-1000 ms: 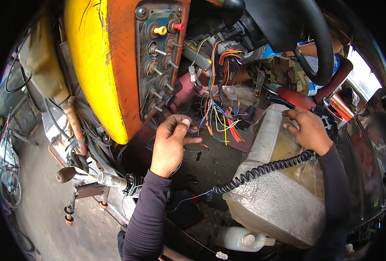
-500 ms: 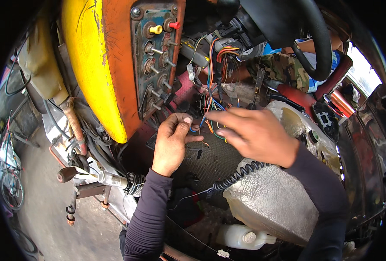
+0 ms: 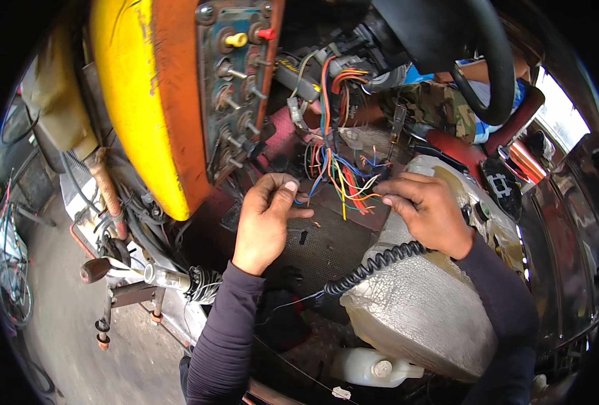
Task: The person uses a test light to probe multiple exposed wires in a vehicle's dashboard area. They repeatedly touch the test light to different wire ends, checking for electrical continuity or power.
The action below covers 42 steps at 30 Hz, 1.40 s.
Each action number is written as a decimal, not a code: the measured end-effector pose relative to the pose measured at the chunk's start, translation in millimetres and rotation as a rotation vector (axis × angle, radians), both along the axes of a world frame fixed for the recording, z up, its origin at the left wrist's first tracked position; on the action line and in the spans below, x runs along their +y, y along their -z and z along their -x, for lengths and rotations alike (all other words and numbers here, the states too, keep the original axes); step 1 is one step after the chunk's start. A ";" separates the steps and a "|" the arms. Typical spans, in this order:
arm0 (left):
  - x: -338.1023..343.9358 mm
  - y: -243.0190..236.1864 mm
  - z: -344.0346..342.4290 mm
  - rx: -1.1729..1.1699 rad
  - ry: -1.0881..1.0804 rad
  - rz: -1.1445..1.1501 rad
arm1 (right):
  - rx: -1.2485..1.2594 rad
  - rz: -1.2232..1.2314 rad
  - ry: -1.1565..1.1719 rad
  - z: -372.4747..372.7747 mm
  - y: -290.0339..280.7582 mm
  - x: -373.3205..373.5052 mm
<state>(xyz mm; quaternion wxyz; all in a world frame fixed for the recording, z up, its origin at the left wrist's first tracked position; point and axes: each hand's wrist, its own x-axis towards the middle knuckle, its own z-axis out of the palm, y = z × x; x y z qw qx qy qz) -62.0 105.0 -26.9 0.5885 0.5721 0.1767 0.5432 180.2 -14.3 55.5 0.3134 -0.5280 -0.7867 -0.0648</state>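
Observation:
A loose bundle of colored wires [image 3: 326, 128] hangs below the steering column and fans out between my hands. My left hand [image 3: 262, 219] is closed, thumb against forefinger, on the end of a blue wire [image 3: 316, 182]. To the right, the fingertips of my right hand [image 3: 431, 212] are pinched at the tip of an orange wire [image 3: 365, 197]. Yellow, green, white and more blue wire ends spread apart between the two hands, several with bare copper showing.
At upper left stands a yellow and orange panel with a switch plate [image 3: 235, 88]. The steering wheel [image 3: 498, 67] is at upper right. A silver-covered seat [image 3: 421, 304] lies below my right arm, crossed by a black coiled cord [image 3: 374, 266]. A white jug [image 3: 374, 368] sits lower down.
My right hand has moved right, away from my left hand, and now pinches an orange wire. The fanned wires are uncovered. My left hand keeps its hold on the blue wire.

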 end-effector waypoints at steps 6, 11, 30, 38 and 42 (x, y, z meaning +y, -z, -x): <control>-0.3 -1.0 1.4 0.001 0.010 -0.016 | 0.014 -0.085 -0.049 -8.8 11.0 10.1; -1.2 0.1 1.5 0.001 0.005 -0.020 | 0.083 -0.081 -0.079 -9.1 10.3 18.2; -2.0 -1.5 2.0 0.017 0.002 -0.027 | 0.733 0.347 -0.131 -12.3 18.2 30.1; -2.7 -2.0 0.9 0.007 -0.005 -0.037 | 0.789 0.365 -0.088 -13.7 20.1 31.6; -2.2 -2.3 0.5 0.018 -0.039 -0.052 | 0.868 0.353 -0.131 -15.8 20.8 34.3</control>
